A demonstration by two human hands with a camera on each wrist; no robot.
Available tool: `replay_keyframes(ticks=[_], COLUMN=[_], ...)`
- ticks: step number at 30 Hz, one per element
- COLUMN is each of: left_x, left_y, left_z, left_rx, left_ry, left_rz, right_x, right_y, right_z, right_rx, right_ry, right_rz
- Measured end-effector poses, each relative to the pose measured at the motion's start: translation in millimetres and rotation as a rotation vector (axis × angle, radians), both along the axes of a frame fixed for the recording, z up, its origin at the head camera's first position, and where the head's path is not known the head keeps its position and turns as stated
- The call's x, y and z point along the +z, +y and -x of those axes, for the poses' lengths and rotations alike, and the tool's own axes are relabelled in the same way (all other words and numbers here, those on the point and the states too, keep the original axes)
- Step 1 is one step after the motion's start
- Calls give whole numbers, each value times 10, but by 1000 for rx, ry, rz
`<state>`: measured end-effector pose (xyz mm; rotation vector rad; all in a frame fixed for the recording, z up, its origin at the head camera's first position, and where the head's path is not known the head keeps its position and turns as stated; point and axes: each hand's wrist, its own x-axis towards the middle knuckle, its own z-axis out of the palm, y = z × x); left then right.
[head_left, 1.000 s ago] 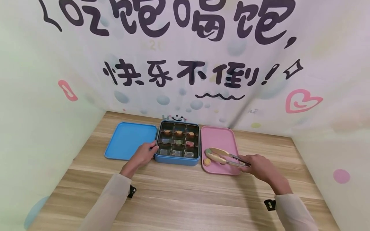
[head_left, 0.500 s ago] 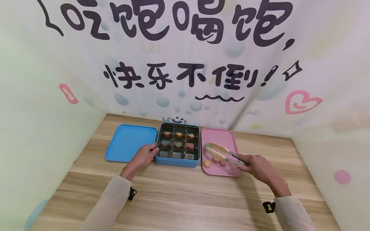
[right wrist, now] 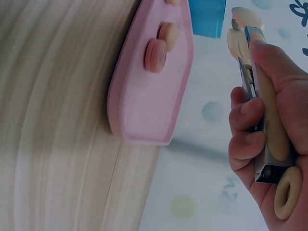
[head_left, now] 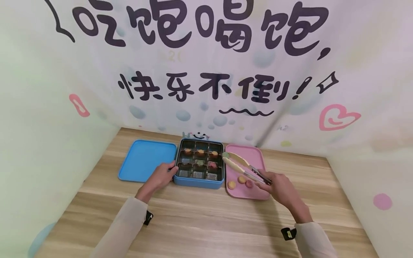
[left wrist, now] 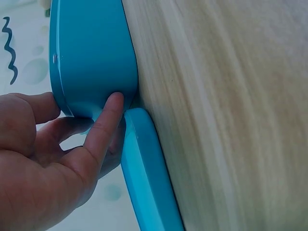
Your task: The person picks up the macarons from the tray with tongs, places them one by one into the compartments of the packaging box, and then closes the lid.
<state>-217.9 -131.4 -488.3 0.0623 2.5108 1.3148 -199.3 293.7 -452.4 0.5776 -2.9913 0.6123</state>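
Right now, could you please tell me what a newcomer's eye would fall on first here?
Most likely the bold black lettering across the wall. Next, the blue compartmented box on the table, held at its left side by the left hand. Then the tongs in the right hand, pinching a green round piece near the box's right edge.

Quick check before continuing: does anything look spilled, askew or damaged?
Nothing stands out: box, lid and tray sit flat, three cookies lie on the tray, and the tongs hold a green one.
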Motion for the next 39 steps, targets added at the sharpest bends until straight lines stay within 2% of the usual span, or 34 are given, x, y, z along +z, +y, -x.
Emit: replay_keyframes(ticks=[2, 5, 9, 12, 17, 21, 28, 39], left_x=[2, 12, 26, 15, 4, 4, 11, 15], left_y=[2, 5, 4, 9, 18, 13, 8, 2], left_z=[9, 9, 12, 1, -15, 1, 10, 14], left_rx=[-14, -4, 21, 18, 3, 20, 22, 8], left_ry=[-4, -33, -28, -31, -16, -14, -8, 23], left_rz=[1, -13, -26, -25, -28, -40, -33, -19], right_x=[-9, -10, -3, -19, -73, -95, -83, -53], right_y=[-51, -145, -291, -388, -537, -663, -863, -1079], right_z=[5, 12, 10, -8, -20, -5, -7, -27], right_rx=[0, 12, 1, -9, 8, 32, 3, -22], right_ry=[23, 40, 22, 20, 73, 97, 75, 54], right_rz=[17, 41, 64, 81, 97, 117, 75, 79])
